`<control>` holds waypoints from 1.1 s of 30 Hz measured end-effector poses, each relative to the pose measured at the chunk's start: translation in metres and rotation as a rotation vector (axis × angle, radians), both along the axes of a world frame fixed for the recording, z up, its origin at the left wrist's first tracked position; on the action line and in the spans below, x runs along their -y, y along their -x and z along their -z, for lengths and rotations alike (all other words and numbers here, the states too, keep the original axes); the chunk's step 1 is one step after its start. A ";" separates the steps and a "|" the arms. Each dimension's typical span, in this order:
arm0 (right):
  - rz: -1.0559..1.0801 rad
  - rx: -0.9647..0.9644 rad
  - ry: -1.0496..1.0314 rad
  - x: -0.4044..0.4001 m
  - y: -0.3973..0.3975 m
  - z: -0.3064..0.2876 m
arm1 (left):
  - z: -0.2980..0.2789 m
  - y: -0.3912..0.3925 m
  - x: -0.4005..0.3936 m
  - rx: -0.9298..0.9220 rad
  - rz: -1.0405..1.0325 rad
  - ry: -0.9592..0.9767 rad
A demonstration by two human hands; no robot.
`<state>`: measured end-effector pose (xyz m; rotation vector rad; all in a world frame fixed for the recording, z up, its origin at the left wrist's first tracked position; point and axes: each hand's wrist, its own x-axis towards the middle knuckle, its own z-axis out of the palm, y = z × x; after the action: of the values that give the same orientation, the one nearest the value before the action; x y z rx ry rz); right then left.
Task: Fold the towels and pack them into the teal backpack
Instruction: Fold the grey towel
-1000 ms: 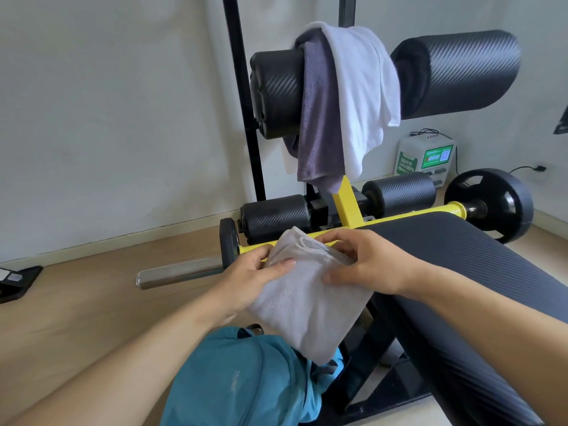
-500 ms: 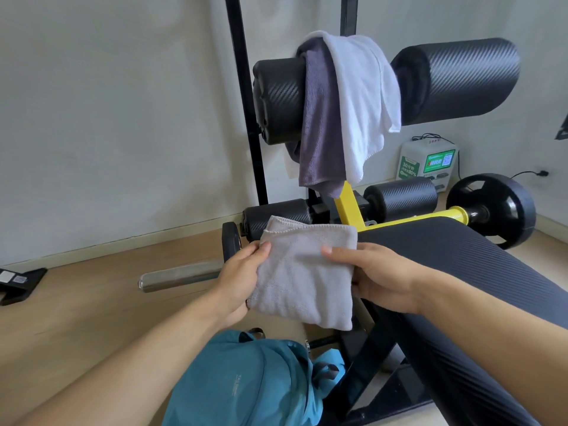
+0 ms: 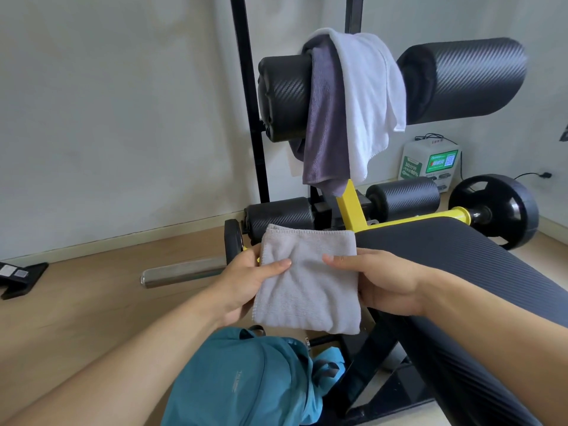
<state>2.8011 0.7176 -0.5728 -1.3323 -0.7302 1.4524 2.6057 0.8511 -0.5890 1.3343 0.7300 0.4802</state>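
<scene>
1. Head view: both hands pinch a folded grey towel (image 3: 309, 281) in the air above the teal backpack (image 3: 242, 379); the left hand (image 3: 246, 284) grips its left edge with the thumb on top, and the right hand (image 3: 381, 281) grips its right edge.
2. The fold looks finished, so packing seems to be the step in hand.
3. A purple towel (image 3: 322, 118) and a white towel (image 3: 368, 96) hang on the bench roller (image 3: 282, 96), unfolded.
4. The next move calls for lowering the square into the backpack's opening, which is hard to make out here.

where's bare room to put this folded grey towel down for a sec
The black ribbed bench pad beside the right hand is bare. So is the wood floor left of the steel bar. Crowded: the upper foam roller, draped with the purple towel and white towel.
</scene>
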 end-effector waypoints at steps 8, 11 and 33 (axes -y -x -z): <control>0.059 0.069 -0.018 -0.003 0.000 0.002 | 0.001 0.004 -0.009 0.014 0.069 0.087; 0.069 0.078 -0.050 -0.001 0.000 0.000 | 0.000 0.007 -0.014 -0.014 0.121 0.123; 0.008 -0.111 -0.106 0.003 -0.015 -0.003 | -0.008 0.011 -0.016 0.113 0.117 0.141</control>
<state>2.8164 0.7146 -0.5700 -1.1636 -0.7187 1.4488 2.5947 0.8671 -0.5811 1.2001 0.5782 0.3997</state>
